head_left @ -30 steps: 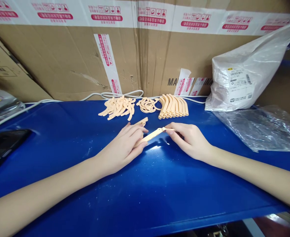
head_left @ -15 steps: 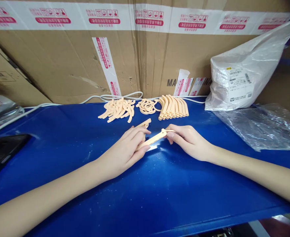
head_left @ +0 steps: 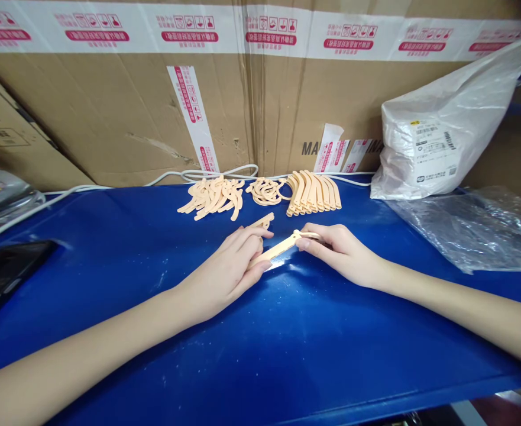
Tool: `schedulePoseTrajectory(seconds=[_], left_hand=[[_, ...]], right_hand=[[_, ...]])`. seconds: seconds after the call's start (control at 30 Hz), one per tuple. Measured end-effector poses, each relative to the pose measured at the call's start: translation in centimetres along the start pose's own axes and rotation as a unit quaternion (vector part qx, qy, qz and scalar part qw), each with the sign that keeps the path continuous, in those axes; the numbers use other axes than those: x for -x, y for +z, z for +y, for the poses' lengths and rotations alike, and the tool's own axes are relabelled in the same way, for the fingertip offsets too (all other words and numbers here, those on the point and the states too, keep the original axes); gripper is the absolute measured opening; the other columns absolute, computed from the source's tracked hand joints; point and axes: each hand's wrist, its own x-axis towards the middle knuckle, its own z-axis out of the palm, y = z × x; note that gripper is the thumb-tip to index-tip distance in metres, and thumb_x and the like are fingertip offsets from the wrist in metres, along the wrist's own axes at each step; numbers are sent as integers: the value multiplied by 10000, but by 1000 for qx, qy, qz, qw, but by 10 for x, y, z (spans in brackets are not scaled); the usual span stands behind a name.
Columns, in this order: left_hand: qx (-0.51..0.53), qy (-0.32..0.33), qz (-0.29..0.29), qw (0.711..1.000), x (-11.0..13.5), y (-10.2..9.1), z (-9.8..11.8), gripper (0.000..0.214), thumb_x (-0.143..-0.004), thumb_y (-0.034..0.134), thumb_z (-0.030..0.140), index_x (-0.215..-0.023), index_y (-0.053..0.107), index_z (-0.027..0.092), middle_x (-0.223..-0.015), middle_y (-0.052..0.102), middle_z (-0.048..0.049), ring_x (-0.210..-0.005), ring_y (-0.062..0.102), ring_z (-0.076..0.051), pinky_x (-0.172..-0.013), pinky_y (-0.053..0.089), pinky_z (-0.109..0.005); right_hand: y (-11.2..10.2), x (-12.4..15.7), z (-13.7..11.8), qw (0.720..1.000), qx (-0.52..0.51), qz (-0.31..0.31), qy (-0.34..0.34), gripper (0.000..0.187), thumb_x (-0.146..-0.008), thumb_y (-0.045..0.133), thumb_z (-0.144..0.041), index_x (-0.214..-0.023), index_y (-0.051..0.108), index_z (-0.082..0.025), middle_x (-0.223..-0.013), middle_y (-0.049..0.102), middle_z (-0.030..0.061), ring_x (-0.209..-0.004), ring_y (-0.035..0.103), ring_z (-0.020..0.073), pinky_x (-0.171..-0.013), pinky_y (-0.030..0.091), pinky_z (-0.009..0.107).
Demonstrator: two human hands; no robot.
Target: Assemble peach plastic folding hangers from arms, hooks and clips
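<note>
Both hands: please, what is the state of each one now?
Left hand: closed, holding a beige bar.
Right hand: closed, pinching a thin beige piece at the bar's end.

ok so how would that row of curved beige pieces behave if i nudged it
The row of curved beige pieces would probably shift apart, since nothing visible binds them. Each looks fairly stiff, as all keep a similar bend, and probably light, being slim.

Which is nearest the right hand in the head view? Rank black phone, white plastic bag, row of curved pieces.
From the right hand:
1. Row of curved pieces, beyond it, slightly left.
2. White plastic bag, back right.
3. Black phone, far left.
</note>
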Motion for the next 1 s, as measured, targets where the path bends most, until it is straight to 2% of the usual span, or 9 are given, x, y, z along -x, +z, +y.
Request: schedulePoseTrajectory(seconds=[0.13, 0.33, 0.5, 0.73, 1.0], left_hand=[[-7, 6, 9, 1000, 0, 0, 1, 203, -991, 363, 301, -807, 373, 217, -1243, 521, -86, -1323, 394, -238, -1078, 373, -471], [-18, 12, 10, 1000, 0, 0, 1, 200, -991, 364, 309, -816, 390, 216, -1310, 493, -93, -1378, 332, -252, -1090, 361, -492], [-32, 14, 14, 999, 1, 0, 1, 192, -992, 359, 308, -829, 394, 214, -1315, 498, -104, -1357, 366, -243, -1120, 309, -532], [-25, 19, 21, 999, 0, 1, 0, 189, -992, 359, 311, -830, 390, 217, -1281, 514, -93, -1357, 364, -247, -1127, 291, -545], [-13, 17, 9, 1000, 0, 1, 0, 180, -994, 364, 313, -843, 381, 218, -1266, 495, -100, -1388, 294, -239, -1088, 370, -464]], right_hand=[[1, 1, -2, 1000, 23, 13, -10, 374, -963, 407, -476, -749, 496, -183, -643, 461, -41, -561, 418, 89, -534, 320, 241], [2, 2, -4, 1000, 22, 17, -9, 321, -969, 431, -428, -766, 481, -184, -620, 457, -57, -553, 430, 82, -538, 311, 234], [2, 2, -5, 999, 25, 20, -16, 295, -974, 429, -410, -783, 472, -188, -631, 457, -56, -559, 436, 84, -551, 317, 236], [2, 2, -5, 999, 36, 25, -14, 348, -975, 400, -460, -775, 482, -187, -615, 450, -54, -540, 428, 85, -535, 312, 238], [1, 2, -2, 1000, 10, 5, -12, 320, -970, 419, -442, -798, 497, -184, -661, 443, -46, -566, 409, 84, -540, 318, 232]])
